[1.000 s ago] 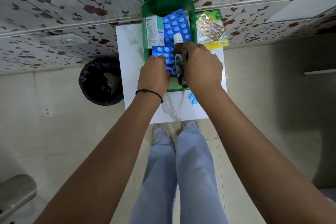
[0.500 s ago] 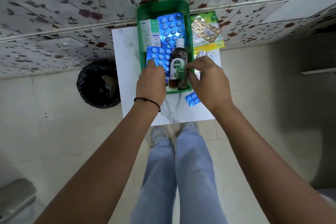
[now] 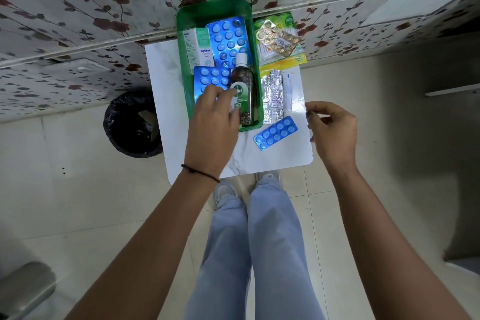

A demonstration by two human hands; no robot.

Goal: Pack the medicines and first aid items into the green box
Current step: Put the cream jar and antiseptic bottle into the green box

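The green box (image 3: 215,9) stands on a small white table (image 3: 272,158). Inside lie a white Optibex carton (image 3: 199,47), a large blue blister sheet (image 3: 230,36), a smaller blue blister strip (image 3: 207,78) and a brown Dettol bottle (image 3: 242,88). My left hand (image 3: 214,122) rests over the box's near end, fingertips touching the bottle and the smaller strip. My right hand (image 3: 331,132) hovers open at the table's right edge, holding nothing. Outside the box lie a blue blister strip (image 3: 275,133), a silver foil strip (image 3: 272,96), a white tube (image 3: 287,93), gold blister strips (image 3: 278,38) and a cotton-bud packet (image 3: 281,56).
A black-lined bin (image 3: 132,125) stands on the tiled floor left of the table. The floral-papered wall (image 3: 104,8) runs behind the table. My legs and shoes (image 3: 226,192) are just under the table's near edge. A grey object (image 3: 23,286) sits at the lower left.
My right hand let go of the Dettol bottle, now lying in the box, and drew back to the right off the box. My left hand stayed over the box's near end.
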